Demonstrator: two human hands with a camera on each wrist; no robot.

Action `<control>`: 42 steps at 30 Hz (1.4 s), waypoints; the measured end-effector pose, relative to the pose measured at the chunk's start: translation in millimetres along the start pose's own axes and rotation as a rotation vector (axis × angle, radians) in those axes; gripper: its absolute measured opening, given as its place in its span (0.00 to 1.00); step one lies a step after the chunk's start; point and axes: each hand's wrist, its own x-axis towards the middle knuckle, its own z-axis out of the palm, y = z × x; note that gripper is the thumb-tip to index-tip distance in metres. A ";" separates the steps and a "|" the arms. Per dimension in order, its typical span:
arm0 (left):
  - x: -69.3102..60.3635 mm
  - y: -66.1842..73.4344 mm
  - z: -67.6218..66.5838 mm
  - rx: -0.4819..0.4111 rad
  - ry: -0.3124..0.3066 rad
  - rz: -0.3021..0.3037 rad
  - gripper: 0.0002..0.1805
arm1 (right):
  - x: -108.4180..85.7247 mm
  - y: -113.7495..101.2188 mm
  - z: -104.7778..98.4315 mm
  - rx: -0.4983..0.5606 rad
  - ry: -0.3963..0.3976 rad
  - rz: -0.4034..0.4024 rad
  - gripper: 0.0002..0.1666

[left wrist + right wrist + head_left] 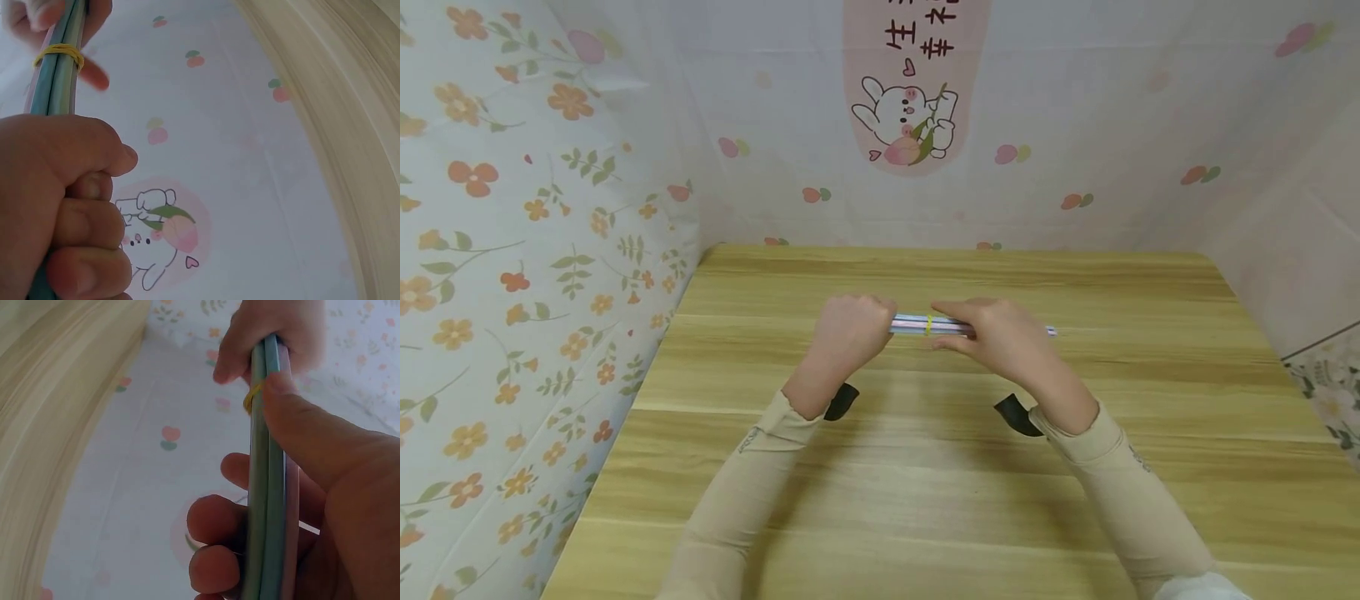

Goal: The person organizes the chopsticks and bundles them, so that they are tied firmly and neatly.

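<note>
A bundle of slim pastel sticks [912, 323], pencil-like, lies level between my two hands over the table. Blue, green and pink sides show in the right wrist view. A yellow rubber band [928, 324] circles the bundle between the hands. My left hand [853, 333] grips the left part in a fist, hiding that end. Around the right part are the fingers of my right hand [1007, 333]. Its thumb [306, 425] lies along the bundle near the band, while the other fingers curl on the opposite side. A short tip sticks out past the right hand.
Under the hands spreads a wood-grain table [910, 483]. Behind it hangs a pale cloth [760, 108] with a rabbit print, and a flowered cloth [535, 333] borders the left side. Black pieces [841, 402] show at both wrists.
</note>
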 end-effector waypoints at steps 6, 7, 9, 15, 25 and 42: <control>-3.9 -5.3 3.0 -0.012 0.004 -0.011 0.19 | -7.6 10.6 -2.3 0.013 -0.027 0.061 0.24; -4.4 -5.8 3.7 -0.009 0.013 -0.011 0.20 | -8.5 11.5 -2.4 0.016 -0.026 0.066 0.22; -5.4 -6.6 5.5 -0.007 0.036 -0.011 0.20 | -10.4 13.1 -2.6 0.011 -0.025 0.078 0.18; -6.9 -8.2 9.6 -0.006 0.105 -0.013 0.18 | -13.7 16.0 -1.7 0.000 -0.022 0.102 0.15; -6.5 -9.8 11.6 -0.023 0.124 -0.050 0.15 | -14.1 17.9 2.5 -0.003 0.008 0.099 0.12; -16.0 -16.5 14.5 -0.162 0.137 -0.079 0.26 | -18.0 27.6 5.8 0.002 0.055 0.081 0.10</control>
